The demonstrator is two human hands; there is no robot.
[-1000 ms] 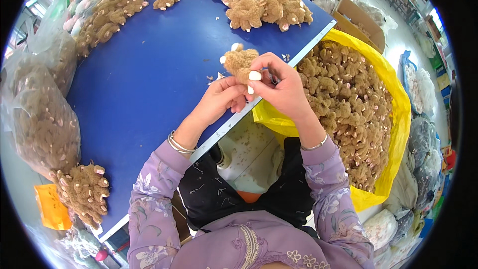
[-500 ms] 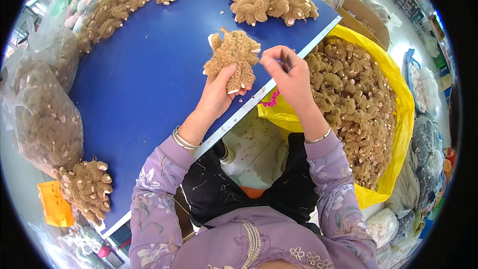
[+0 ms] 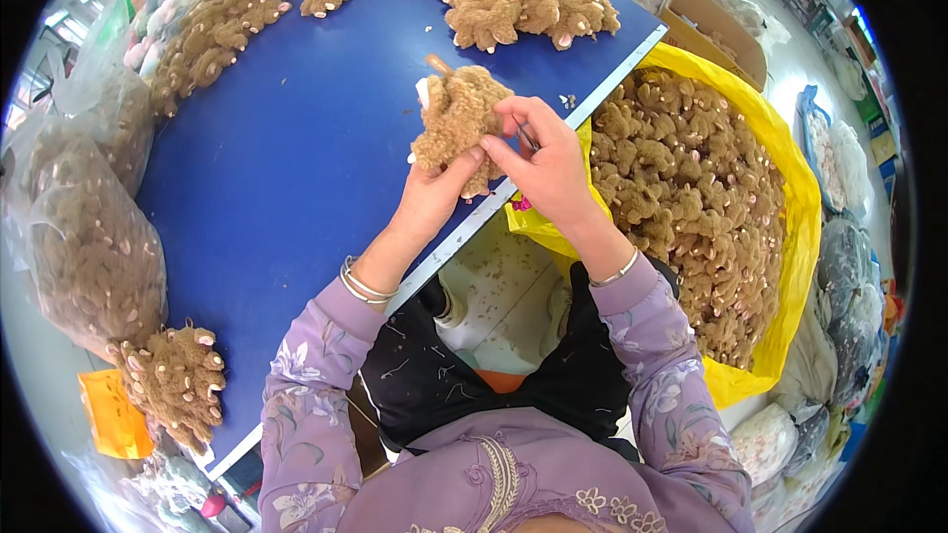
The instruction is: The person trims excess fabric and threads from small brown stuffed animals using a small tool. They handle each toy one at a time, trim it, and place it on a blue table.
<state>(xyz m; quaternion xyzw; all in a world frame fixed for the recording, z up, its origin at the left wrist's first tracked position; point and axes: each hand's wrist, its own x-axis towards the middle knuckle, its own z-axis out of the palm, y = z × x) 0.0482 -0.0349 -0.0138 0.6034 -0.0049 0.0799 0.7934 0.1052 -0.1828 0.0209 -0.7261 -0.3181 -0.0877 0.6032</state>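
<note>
A brown curly plush animal skin [image 3: 459, 118] with white-tipped limbs hangs over the near edge of the blue table. My left hand [image 3: 432, 199] is closed on its lower part, the thumb pressed against the front. At the plush's right side, my right hand [image 3: 550, 160] has thumb and forefinger pinched against the fabric. Its curled fingers also hold a small dark metal tool [image 3: 528, 138], mostly hidden, so its kind is unclear. Bits of lint [image 3: 568, 101] lie on the table near the right hand.
A yellow sack [image 3: 805, 207] full of brown plush pieces stands at my right, against the blue table [image 3: 267, 178]. Plush pieces lie piled at the far edge [image 3: 523, 5] and the near left corner [image 3: 178, 385]. Clear plastic bags [image 3: 89, 217] of them line the left. An open cardboard box [image 3: 716, 35] stands far right.
My right hand has moved left from beside the plush and now touches it. The plush has turned in my left hand, showing another side.
</note>
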